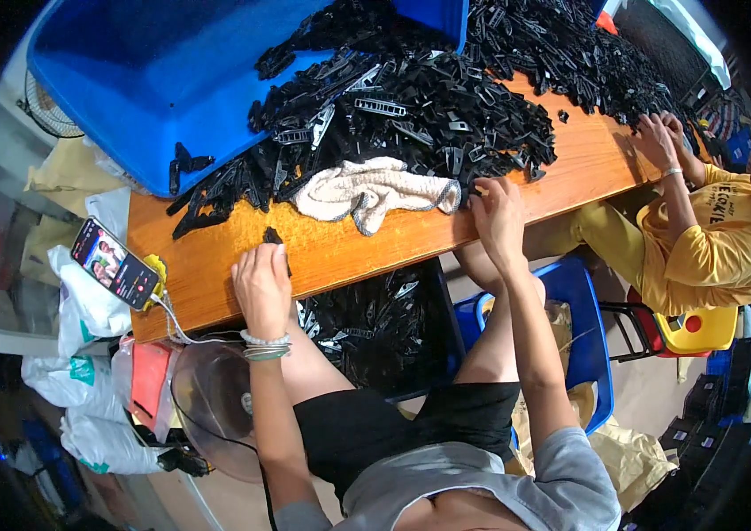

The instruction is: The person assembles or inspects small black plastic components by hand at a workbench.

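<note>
My left hand (262, 281) is closed at the near edge of the wooden table, with a small black plastic piece (272, 235) sticking out past its fingers. Beside the right end of a crumpled white cloth (367, 188), my right hand (499, 215) reaches over the table. Its fingers are bent together at the lower edge of a large heap of black plastic pieces (411, 115), with a dark piece at the fingertips, partly hidden. Many pieces in the heap look long and clip-like; a few are glossy or greyish.
A big blue bin (172, 97) lies tipped toward the heap. A phone (114, 264) stands at the table's left end, its cable trailing down. Below the table sits a dark crate (375, 327) of similar pieces, beside a blue tub (601, 354). A co-worker in yellow (703, 230) handles pieces at right.
</note>
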Demonstrator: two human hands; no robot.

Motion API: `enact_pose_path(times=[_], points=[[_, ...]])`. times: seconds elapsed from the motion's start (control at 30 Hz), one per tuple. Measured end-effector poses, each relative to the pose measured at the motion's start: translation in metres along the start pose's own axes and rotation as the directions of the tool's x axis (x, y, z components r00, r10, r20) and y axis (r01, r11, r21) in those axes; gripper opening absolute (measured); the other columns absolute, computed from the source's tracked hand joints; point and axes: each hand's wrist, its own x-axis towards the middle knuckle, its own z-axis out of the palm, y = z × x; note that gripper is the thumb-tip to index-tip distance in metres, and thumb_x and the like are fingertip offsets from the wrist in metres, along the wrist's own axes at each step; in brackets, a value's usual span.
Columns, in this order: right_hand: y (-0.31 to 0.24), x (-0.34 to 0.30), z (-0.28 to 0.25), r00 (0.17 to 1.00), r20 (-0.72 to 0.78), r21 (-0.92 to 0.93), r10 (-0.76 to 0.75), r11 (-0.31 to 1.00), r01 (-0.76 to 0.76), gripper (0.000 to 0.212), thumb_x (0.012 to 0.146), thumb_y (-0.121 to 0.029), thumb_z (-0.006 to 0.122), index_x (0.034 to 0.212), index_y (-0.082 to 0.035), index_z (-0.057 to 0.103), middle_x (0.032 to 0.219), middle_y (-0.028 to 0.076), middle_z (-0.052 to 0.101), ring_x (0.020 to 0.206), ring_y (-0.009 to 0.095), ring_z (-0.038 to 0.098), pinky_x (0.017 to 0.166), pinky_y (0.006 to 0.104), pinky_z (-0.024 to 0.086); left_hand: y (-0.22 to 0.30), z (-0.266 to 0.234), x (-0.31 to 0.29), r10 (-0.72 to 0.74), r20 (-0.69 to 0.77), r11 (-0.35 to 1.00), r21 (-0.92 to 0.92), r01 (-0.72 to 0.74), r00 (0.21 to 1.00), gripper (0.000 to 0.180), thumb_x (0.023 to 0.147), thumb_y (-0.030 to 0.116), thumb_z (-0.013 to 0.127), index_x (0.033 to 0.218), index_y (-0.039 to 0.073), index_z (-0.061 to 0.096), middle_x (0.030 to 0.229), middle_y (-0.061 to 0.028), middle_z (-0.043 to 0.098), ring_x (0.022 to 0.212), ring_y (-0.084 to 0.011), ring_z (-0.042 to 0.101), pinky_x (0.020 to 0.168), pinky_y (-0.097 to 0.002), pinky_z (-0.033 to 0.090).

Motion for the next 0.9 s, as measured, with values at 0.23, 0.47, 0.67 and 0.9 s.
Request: enact_pose_path(times=[0.23, 0.47, 0.67, 0.9], points=[[0.015, 0.012, 0.007, 0.995, 0.077, -0.042, -0.066, 0.997, 0.07, 0.023, 0.076, -0.01, 0.066, 0.097, -0.006, 0.06, 0.095, 0.011, 0.06, 0.095, 0.031, 0.054, 0.083, 0.0417, 0.04, -0.017, -0.004, 0.003, 0.101, 0.002, 0.989, -0.113, -0.1, 0.995, 0.035, 0.075, -0.007, 0.052, 0.106, 0.003, 0.064, 0.104, -0.0167, 0.054, 0.1, -0.035, 0.052, 0.09, -0.0463, 0.04], [0.016, 0.018, -0.016, 0.967, 0.234, 0.059, 0.102, 0.991, -0.119, 0.018, 0.073, -0.007, 0.069, 0.088, -0.001, 0.06, 0.089, 0.012, 0.061, 0.087, 0.032, 0.057, 0.078, 0.0402, 0.046, 0.02, 0.004, 0.01, 0.207, 0.081, 0.946, -0.272, -0.178, 0.975, 0.024, 0.071, 0.005, 0.071, 0.095, 0.005, 0.067, 0.09, -0.0112, 0.053, 0.086, -0.0296, 0.052, 0.077, -0.0392, 0.044], [-0.031, 0.0, -0.016, 0.955, 0.199, 0.499, 0.219, 0.816, -0.291, 0.026, 0.079, 0.0, 0.067, 0.105, -0.002, 0.062, 0.091, 0.009, 0.063, 0.078, 0.018, 0.063, 0.069, 0.0296, 0.05, 0.046, 0.03, 0.011, 0.18, 0.19, 0.842, -0.536, -0.051, 0.965, 0.027, 0.068, 0.005, 0.077, 0.091, -0.002, 0.064, 0.084, -0.0142, 0.055, 0.081, -0.032, 0.056, 0.074, -0.0391, 0.046], [-0.081, -0.03, 0.017, 0.842, 0.515, 0.716, -0.16, 0.62, -0.32, 0.025, 0.082, -0.006, 0.067, 0.107, -0.002, 0.064, 0.104, 0.009, 0.065, 0.096, 0.02, 0.06, 0.089, 0.0328, 0.046, 0.053, 0.028, 0.011, 0.158, 0.212, 0.788, -0.615, 0.006, 0.964, 0.025, 0.071, 0.006, 0.076, 0.092, -0.004, 0.067, 0.082, -0.0117, 0.055, 0.076, -0.0265, 0.056, 0.07, -0.0346, 0.046]])
